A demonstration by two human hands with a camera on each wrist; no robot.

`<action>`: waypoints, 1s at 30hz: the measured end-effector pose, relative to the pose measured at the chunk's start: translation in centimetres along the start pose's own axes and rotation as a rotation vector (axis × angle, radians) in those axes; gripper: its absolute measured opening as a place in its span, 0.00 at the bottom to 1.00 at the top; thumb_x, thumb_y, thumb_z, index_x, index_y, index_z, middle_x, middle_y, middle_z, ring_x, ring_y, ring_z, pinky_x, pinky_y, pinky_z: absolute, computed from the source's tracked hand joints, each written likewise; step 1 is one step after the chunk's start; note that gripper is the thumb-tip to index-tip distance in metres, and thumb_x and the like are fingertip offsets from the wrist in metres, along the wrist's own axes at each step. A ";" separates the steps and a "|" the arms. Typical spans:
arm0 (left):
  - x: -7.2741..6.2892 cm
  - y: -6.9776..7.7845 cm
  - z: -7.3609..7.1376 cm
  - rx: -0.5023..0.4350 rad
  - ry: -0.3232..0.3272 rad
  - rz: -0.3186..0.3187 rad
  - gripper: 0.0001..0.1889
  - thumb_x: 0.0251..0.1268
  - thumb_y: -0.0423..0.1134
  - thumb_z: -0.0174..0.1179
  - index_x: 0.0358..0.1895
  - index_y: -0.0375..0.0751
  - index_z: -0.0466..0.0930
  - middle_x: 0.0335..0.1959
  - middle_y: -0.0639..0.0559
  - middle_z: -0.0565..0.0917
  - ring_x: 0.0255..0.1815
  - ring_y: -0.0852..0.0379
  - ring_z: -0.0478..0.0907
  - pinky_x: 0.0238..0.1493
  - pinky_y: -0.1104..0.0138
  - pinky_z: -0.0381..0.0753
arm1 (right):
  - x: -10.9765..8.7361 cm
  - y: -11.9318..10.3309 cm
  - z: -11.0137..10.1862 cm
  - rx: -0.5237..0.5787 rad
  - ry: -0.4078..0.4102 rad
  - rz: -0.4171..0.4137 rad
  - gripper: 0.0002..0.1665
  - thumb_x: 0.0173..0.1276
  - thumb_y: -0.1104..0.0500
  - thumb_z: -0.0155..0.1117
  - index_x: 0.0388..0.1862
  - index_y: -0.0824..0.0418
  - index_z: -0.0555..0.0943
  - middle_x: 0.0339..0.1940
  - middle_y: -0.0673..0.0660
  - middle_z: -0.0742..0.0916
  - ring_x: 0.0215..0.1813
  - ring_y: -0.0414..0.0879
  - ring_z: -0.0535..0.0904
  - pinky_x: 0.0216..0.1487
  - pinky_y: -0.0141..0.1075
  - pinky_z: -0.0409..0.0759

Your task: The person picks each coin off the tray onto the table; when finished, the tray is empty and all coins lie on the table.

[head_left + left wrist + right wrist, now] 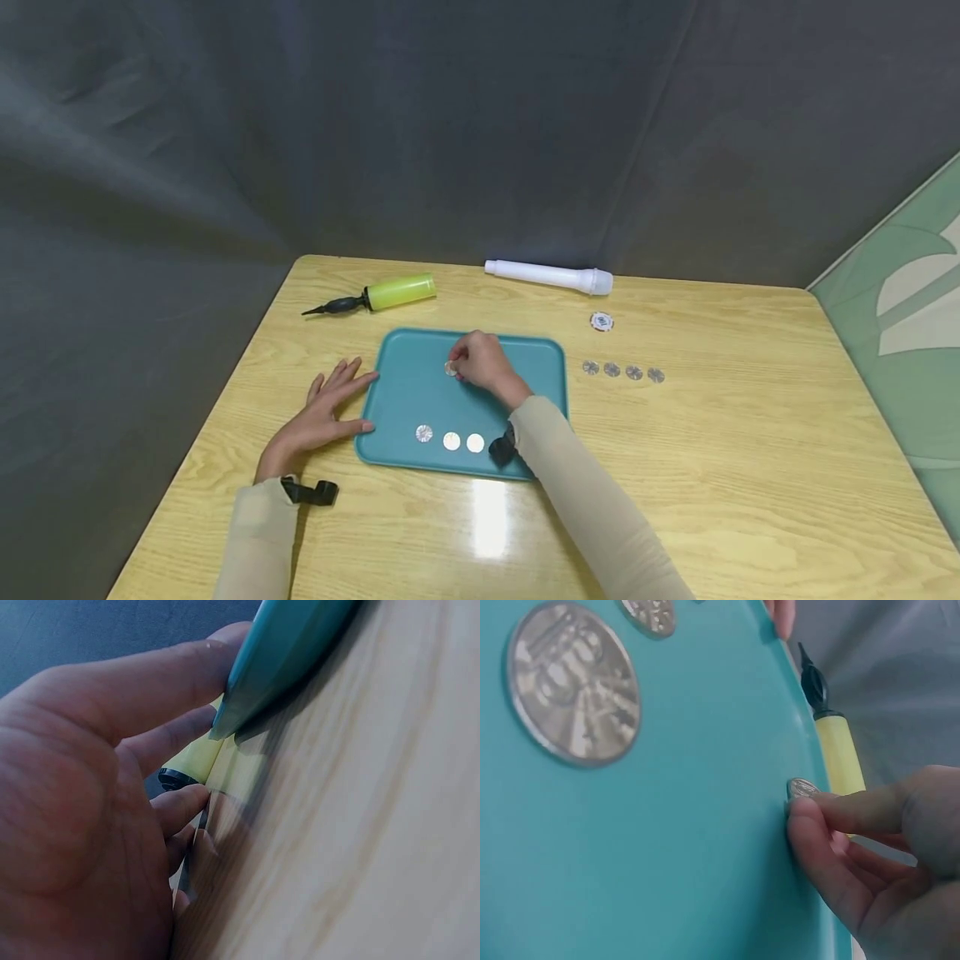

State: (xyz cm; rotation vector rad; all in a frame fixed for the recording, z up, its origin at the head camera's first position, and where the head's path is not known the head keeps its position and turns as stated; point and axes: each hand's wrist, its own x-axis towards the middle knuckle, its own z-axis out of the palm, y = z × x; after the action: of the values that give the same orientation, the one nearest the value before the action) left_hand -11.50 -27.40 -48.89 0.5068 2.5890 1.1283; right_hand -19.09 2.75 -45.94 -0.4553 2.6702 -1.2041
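Note:
A teal tray (405, 383) lies on the wooden table. Over its far half, my right hand (483, 362) pinches a silver coin (450, 368) between thumb and fingers; in the right wrist view the coin (802, 787) is partly covered by the fingertips and sits at the tray's surface. Along the tray's near side lie a patterned coin (423, 433) and two shiny coins, one at the middle (451, 442) and one to its right (475, 443). My left hand (318, 421) has its fingers spread at the tray's left edge, thumb and index touching the rim (232, 697).
Several silver coins (612, 369) form a row right of the tray, with a poker chip (602, 321) behind them. A white microphone-shaped stick (547, 276) and a yellow-green hand pump (401, 292) lie near the table's far edge. A dark curtain (480, 125) hangs behind.

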 end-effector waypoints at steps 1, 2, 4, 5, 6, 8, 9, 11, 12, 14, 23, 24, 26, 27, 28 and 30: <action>0.0 0.0 0.0 0.004 0.000 0.000 0.43 0.59 0.48 0.71 0.78 0.49 0.62 0.84 0.39 0.44 0.85 0.36 0.30 0.77 0.37 0.21 | 0.0 0.0 -0.1 0.017 -0.005 0.009 0.04 0.63 0.72 0.67 0.32 0.68 0.88 0.24 0.59 0.89 0.21 0.38 0.81 0.23 0.26 0.76; 0.0 0.0 0.0 0.005 0.002 -0.001 0.43 0.59 0.48 0.71 0.78 0.50 0.61 0.84 0.39 0.44 0.85 0.36 0.30 0.77 0.36 0.21 | 0.0 0.0 -0.1 0.029 -0.009 0.017 0.05 0.63 0.72 0.66 0.33 0.69 0.88 0.24 0.60 0.89 0.21 0.38 0.81 0.23 0.26 0.77; 0.0 0.0 0.0 0.015 0.006 0.003 0.43 0.60 0.49 0.71 0.78 0.51 0.61 0.84 0.39 0.44 0.85 0.35 0.30 0.77 0.36 0.22 | -0.1 0.1 -0.3 0.063 -0.018 0.031 0.06 0.63 0.73 0.64 0.34 0.69 0.88 0.25 0.61 0.89 0.21 0.38 0.81 0.22 0.26 0.77; 0.0 0.0 0.0 0.017 0.008 0.004 0.43 0.60 0.49 0.70 0.78 0.51 0.61 0.84 0.38 0.44 0.85 0.35 0.30 0.77 0.35 0.22 | -0.1 0.0 -0.3 0.081 -0.023 0.038 0.07 0.63 0.73 0.63 0.34 0.69 0.88 0.26 0.61 0.89 0.21 0.38 0.81 0.22 0.26 0.78; 0.0 0.0 -0.1 0.020 0.012 0.006 0.43 0.60 0.49 0.70 0.78 0.51 0.61 0.84 0.38 0.44 0.85 0.35 0.30 0.77 0.35 0.22 | -0.2 0.0 -0.4 0.096 -0.028 0.046 0.07 0.64 0.73 0.63 0.34 0.69 0.88 0.26 0.61 0.89 0.21 0.38 0.81 0.22 0.26 0.78; -0.1 -0.1 -0.1 0.021 0.018 0.006 0.43 0.60 0.49 0.70 0.78 0.52 0.61 0.84 0.38 0.44 0.84 0.34 0.30 0.77 0.35 0.22 | -0.3 0.0 -0.5 0.124 -0.036 0.056 0.08 0.64 0.73 0.62 0.34 0.69 0.88 0.27 0.61 0.90 0.21 0.38 0.82 0.23 0.27 0.79; -0.1 0.0 -0.1 0.021 0.020 0.006 0.43 0.60 0.49 0.70 0.78 0.51 0.61 0.84 0.38 0.44 0.84 0.34 0.31 0.77 0.35 0.22 | -0.4 0.0 -0.6 0.139 -0.038 0.059 0.08 0.64 0.73 0.62 0.34 0.70 0.88 0.26 0.61 0.90 0.21 0.38 0.82 0.23 0.27 0.80; -0.1 0.0 0.0 0.020 0.021 0.011 0.43 0.60 0.48 0.71 0.78 0.51 0.62 0.84 0.37 0.45 0.84 0.33 0.31 0.76 0.35 0.22 | -0.7 0.0 -0.7 0.158 -0.038 0.062 0.08 0.64 0.72 0.62 0.34 0.70 0.88 0.26 0.61 0.90 0.21 0.38 0.83 0.24 0.28 0.82; -0.2 0.0 0.1 0.021 0.022 0.011 0.43 0.60 0.48 0.71 0.78 0.51 0.62 0.84 0.37 0.45 0.84 0.33 0.31 0.76 0.35 0.22 | -0.8 0.0 -0.8 0.171 -0.036 0.067 0.08 0.65 0.72 0.62 0.34 0.70 0.88 0.26 0.62 0.90 0.21 0.39 0.83 0.24 0.29 0.82; -0.3 0.0 0.2 0.019 0.022 0.012 0.42 0.59 0.48 0.71 0.78 0.50 0.62 0.83 0.37 0.45 0.84 0.33 0.31 0.76 0.35 0.22 | -1.2 0.1 -0.9 0.193 -0.031 0.073 0.07 0.65 0.72 0.62 0.34 0.70 0.88 0.26 0.62 0.90 0.22 0.40 0.84 0.25 0.30 0.84; -0.9 -0.2 0.8 0.012 0.051 0.029 0.42 0.58 0.47 0.71 0.76 0.48 0.64 0.82 0.33 0.48 0.83 0.29 0.33 0.75 0.32 0.24 | -2.4 -0.2 -1.7 0.296 -0.014 0.076 0.07 0.66 0.71 0.63 0.35 0.71 0.88 0.27 0.63 0.90 0.23 0.41 0.85 0.27 0.34 0.87; -0.9 -0.3 0.9 0.008 0.054 0.032 0.41 0.59 0.47 0.71 0.76 0.48 0.65 0.82 0.33 0.48 0.83 0.28 0.33 0.74 0.32 0.24 | -2.5 -0.1 -1.8 0.310 -0.011 0.082 0.07 0.66 0.71 0.63 0.35 0.71 0.88 0.27 0.64 0.90 0.23 0.41 0.85 0.28 0.34 0.87; -0.9 -0.3 1.0 -0.003 0.060 0.039 0.41 0.58 0.47 0.71 0.76 0.48 0.65 0.82 0.33 0.48 0.83 0.28 0.33 0.74 0.31 0.24 | -2.7 0.0 -2.0 0.335 -0.005 0.088 0.06 0.65 0.71 0.64 0.35 0.70 0.88 0.27 0.64 0.90 0.23 0.40 0.85 0.28 0.35 0.87; -0.8 -0.3 1.0 -0.012 0.061 0.041 0.41 0.58 0.47 0.71 0.76 0.48 0.65 0.82 0.33 0.48 0.83 0.28 0.33 0.74 0.31 0.24 | -2.8 0.1 -2.2 0.347 -0.001 0.086 0.06 0.65 0.71 0.64 0.35 0.71 0.88 0.27 0.64 0.90 0.23 0.40 0.85 0.28 0.35 0.88; -0.7 -0.3 1.0 -0.015 0.062 0.043 0.41 0.58 0.47 0.71 0.76 0.48 0.65 0.82 0.33 0.48 0.83 0.28 0.33 0.74 0.31 0.24 | -2.9 0.2 -2.4 0.360 0.003 0.089 0.06 0.65 0.71 0.64 0.35 0.71 0.88 0.28 0.64 0.90 0.23 0.40 0.85 0.29 0.36 0.88; -0.5 -0.3 0.9 -0.022 0.063 0.048 0.41 0.59 0.47 0.71 0.76 0.48 0.65 0.82 0.33 0.48 0.83 0.28 0.33 0.74 0.31 0.23 | -3.0 0.3 -2.9 0.387 0.011 0.093 0.06 0.65 0.71 0.65 0.35 0.71 0.88 0.28 0.64 0.90 0.23 0.40 0.86 0.29 0.36 0.88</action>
State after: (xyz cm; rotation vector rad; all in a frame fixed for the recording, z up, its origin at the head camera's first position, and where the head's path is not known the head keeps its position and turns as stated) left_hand -10.73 -27.17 -49.66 0.5400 2.6279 1.2055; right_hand -17.14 6.03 -44.17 -0.2598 2.3509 -1.6443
